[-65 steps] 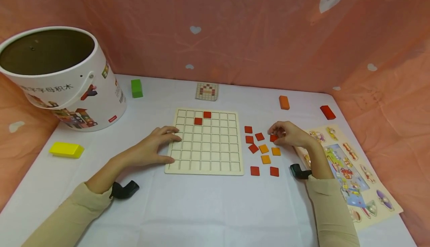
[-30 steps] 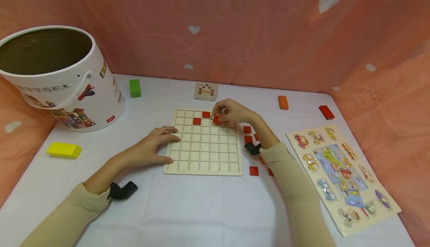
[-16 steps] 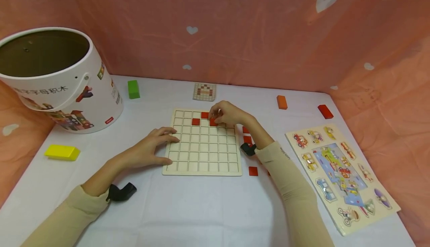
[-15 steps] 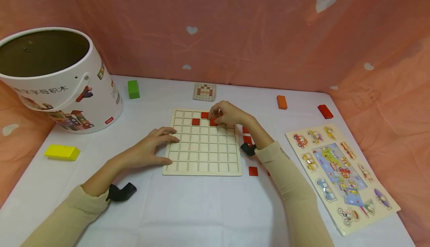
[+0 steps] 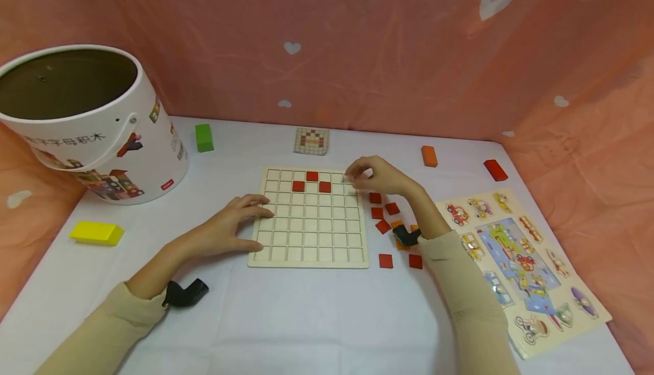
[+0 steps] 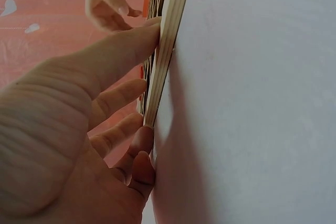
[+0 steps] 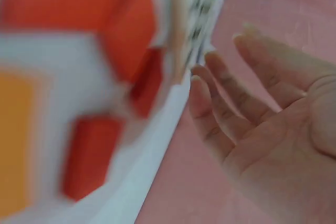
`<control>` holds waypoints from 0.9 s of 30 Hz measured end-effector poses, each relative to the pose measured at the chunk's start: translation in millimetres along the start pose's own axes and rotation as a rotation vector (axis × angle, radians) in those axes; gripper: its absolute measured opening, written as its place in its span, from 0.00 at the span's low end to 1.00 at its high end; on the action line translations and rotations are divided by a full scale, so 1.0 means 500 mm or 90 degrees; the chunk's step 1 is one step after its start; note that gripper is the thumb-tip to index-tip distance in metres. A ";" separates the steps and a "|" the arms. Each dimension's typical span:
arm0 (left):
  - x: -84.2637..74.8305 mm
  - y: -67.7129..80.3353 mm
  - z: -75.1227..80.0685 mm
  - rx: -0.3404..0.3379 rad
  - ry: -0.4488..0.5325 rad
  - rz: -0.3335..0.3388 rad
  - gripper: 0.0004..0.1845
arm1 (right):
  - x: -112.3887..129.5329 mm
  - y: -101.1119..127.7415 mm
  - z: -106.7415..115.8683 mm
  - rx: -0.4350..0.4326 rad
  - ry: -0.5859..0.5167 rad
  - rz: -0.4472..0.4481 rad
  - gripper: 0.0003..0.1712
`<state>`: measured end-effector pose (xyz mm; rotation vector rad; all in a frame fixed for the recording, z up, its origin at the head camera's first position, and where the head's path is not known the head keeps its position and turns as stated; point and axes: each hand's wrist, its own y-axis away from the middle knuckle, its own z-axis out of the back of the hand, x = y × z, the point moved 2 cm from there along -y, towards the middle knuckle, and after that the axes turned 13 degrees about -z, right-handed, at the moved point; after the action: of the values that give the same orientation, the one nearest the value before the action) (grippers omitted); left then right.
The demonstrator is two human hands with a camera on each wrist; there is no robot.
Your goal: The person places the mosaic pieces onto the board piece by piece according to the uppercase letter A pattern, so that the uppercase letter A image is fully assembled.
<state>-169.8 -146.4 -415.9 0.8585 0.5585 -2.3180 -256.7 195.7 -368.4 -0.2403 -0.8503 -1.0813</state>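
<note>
A pale wooden grid board (image 5: 309,222) lies mid-table with three red square tiles near its far edge, among them the red tile (image 5: 325,187) on the right. My left hand (image 5: 230,227) rests against the board's left edge, fingers spread; in the left wrist view its fingertips touch the plywood rim (image 6: 167,51). Above the board's far right corner hovers my right hand (image 5: 378,175), blurred, with loosely bent fingers and nothing between them. The right wrist view shows that hand's fingers (image 7: 210,124) apart. Several loose red tiles (image 5: 377,213) and orange tiles lie right of the board, partly behind the right wrist.
A small pattern card (image 5: 311,141) lies behind the board. A white bucket (image 5: 97,154) stands at the left. Green (image 5: 204,138), yellow (image 5: 97,233), orange (image 5: 429,156) and red (image 5: 495,170) blocks lie around. A knobbed picture puzzle (image 5: 521,273) is at the right.
My right hand picked up a red tile from the right, carried it to the board and let it go in a far cell, then moved back rightward. The left hand stayed put.
</note>
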 end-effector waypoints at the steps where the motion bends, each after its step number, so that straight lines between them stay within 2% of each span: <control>1: 0.000 0.001 0.000 -0.001 0.001 0.000 0.32 | -0.003 0.008 -0.003 0.005 0.006 -0.001 0.20; 4: -0.001 0.002 0.000 -0.002 0.010 0.000 0.32 | 0.004 0.034 -0.025 0.021 0.068 -0.013 0.30; 8: -0.002 0.003 -0.003 0.000 0.015 0.000 0.32 | 0.029 0.065 -0.062 0.041 0.212 -0.029 0.45; 12: -0.002 0.003 -0.004 0.000 0.009 0.005 0.32 | 0.049 0.070 -0.091 0.051 0.287 -0.026 0.49; 15: -0.003 0.003 -0.003 0.000 0.008 0.007 0.32 | 0.057 0.067 -0.102 0.064 0.304 -0.030 0.50; 20: -0.003 0.003 -0.001 0.001 0.006 0.007 0.32 | 0.055 0.071 -0.098 0.087 0.270 -0.034 0.50; 23: -0.004 0.002 0.001 0.002 0.004 0.005 0.32 | 0.043 0.081 -0.078 0.048 0.223 -0.028 0.48; 27: -0.004 0.001 0.002 0.002 0.003 0.005 0.32 | 0.005 0.099 -0.039 -0.001 0.096 -0.039 0.37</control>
<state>-168.7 -146.5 -414.1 0.8659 0.5521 -2.3116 -204.5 206.7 -368.6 -0.1329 -0.7248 -1.1424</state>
